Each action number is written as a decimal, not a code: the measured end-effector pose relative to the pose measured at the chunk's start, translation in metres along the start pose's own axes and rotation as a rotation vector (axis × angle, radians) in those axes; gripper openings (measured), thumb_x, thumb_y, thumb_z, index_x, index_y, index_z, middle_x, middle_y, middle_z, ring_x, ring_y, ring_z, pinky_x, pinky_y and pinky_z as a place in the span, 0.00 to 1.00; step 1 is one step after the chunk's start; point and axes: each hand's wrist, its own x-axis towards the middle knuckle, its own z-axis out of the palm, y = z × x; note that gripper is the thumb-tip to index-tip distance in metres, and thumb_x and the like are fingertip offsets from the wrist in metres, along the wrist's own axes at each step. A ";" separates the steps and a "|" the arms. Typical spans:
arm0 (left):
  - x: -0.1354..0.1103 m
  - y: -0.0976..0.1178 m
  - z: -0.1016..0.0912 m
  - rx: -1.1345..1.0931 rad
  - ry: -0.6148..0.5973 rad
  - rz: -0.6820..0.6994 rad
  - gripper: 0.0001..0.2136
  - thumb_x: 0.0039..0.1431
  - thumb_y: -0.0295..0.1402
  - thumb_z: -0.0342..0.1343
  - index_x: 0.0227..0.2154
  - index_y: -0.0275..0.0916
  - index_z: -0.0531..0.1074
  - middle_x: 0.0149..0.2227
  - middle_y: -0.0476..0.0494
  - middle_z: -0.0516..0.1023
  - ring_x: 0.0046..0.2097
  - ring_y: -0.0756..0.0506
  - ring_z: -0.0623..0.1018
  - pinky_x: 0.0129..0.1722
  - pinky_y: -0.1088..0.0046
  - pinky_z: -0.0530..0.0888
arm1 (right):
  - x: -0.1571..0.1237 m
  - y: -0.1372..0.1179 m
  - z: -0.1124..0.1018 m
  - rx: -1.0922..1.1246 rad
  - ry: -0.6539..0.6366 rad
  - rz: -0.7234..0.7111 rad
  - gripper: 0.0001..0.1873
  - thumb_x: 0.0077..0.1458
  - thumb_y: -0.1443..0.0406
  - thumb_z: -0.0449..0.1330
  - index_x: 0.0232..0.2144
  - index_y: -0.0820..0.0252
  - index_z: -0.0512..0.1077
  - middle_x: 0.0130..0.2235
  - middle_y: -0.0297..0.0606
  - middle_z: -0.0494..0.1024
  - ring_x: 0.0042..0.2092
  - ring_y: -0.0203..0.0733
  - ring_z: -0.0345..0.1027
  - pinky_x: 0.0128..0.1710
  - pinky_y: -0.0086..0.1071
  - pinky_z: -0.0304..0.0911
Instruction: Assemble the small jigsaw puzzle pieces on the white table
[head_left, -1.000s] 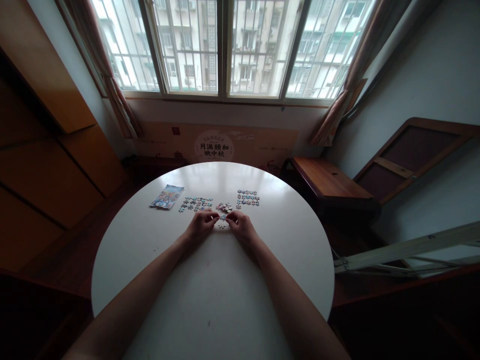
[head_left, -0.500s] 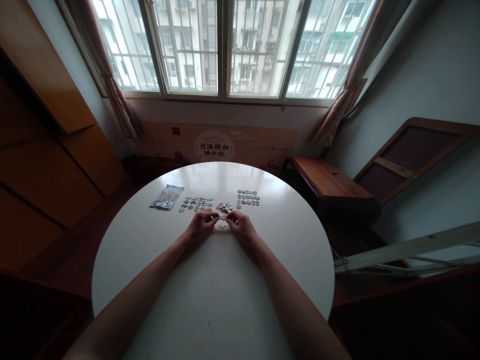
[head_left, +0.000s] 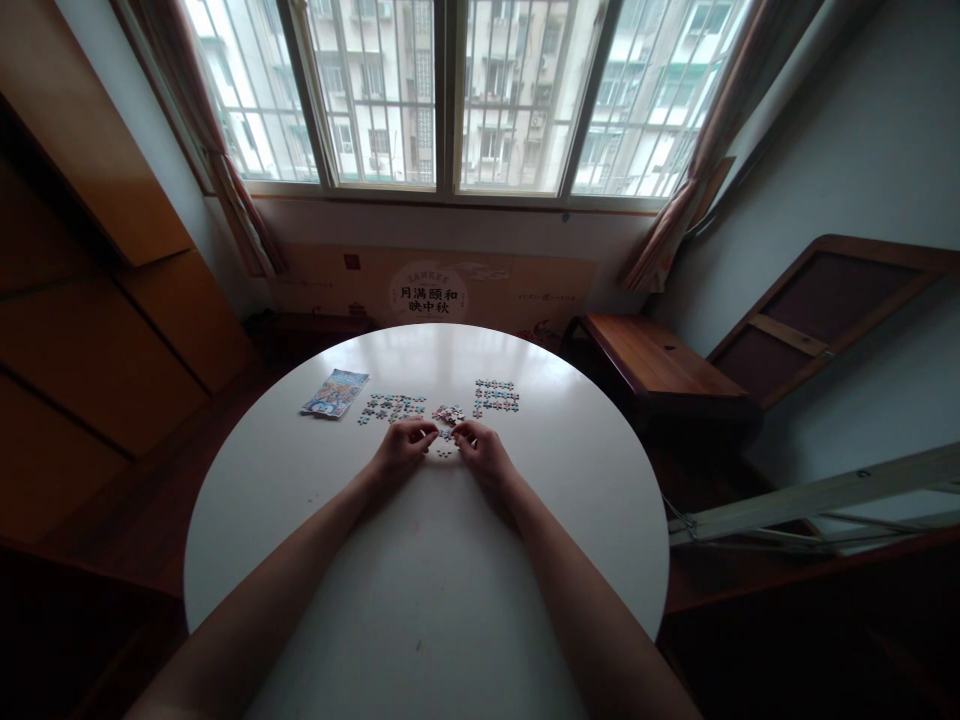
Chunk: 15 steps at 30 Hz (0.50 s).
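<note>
My left hand [head_left: 406,445] and my right hand [head_left: 481,446] face each other over the middle of the table, fingers closed in a pinch. Between their fingertips sits a small jigsaw puzzle piece [head_left: 445,435], touched from both sides; whether it is one piece or several joined, I cannot tell. Just below lies another small bit of puzzle [head_left: 444,454]. A loose heap of puzzle pieces [head_left: 450,413] is right behind my fingers. Spread-out pieces [head_left: 391,405] lie beyond my left hand, partly covered by it. Rows of pieces [head_left: 496,396] are laid out beyond my right hand.
All this is on a round white table [head_left: 420,560]. A colourful printed sheet or packet [head_left: 334,393] lies at its far left. Beyond the table stand a low wooden bench [head_left: 660,355] on the right and a barred window. Orange cabinets [head_left: 90,370] are on the left.
My hands stay almost in place, with only a slight shift of the fingers around the puzzle piece. The laid-out pieces and the heap look the same.
</note>
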 end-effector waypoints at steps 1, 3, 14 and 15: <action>0.000 0.000 0.000 -0.001 0.000 0.003 0.10 0.55 0.36 0.54 0.29 0.34 0.76 0.28 0.46 0.72 0.24 0.54 0.70 0.22 0.80 0.67 | 0.000 0.000 0.000 -0.002 0.001 0.003 0.08 0.54 0.65 0.54 0.32 0.60 0.73 0.29 0.36 0.75 0.30 0.36 0.66 0.30 0.28 0.60; 0.000 -0.001 0.000 -0.004 -0.003 0.005 0.10 0.55 0.36 0.54 0.30 0.34 0.77 0.27 0.46 0.72 0.24 0.54 0.70 0.22 0.81 0.67 | 0.000 -0.001 0.000 0.001 0.004 -0.001 0.08 0.53 0.65 0.54 0.32 0.61 0.73 0.29 0.36 0.75 0.30 0.35 0.66 0.30 0.27 0.60; 0.000 0.002 0.000 -0.019 -0.015 -0.029 0.10 0.55 0.35 0.54 0.30 0.33 0.76 0.28 0.46 0.73 0.24 0.54 0.70 0.22 0.80 0.66 | 0.001 0.001 0.000 0.013 -0.009 -0.013 0.07 0.53 0.64 0.56 0.31 0.61 0.73 0.29 0.36 0.75 0.29 0.35 0.66 0.31 0.28 0.60; 0.000 0.002 0.000 -0.015 -0.015 -0.029 0.10 0.55 0.35 0.55 0.30 0.33 0.76 0.28 0.46 0.73 0.24 0.54 0.70 0.22 0.80 0.66 | 0.001 0.001 0.000 0.014 -0.009 -0.011 0.07 0.53 0.64 0.56 0.30 0.61 0.73 0.29 0.36 0.75 0.29 0.35 0.66 0.31 0.28 0.60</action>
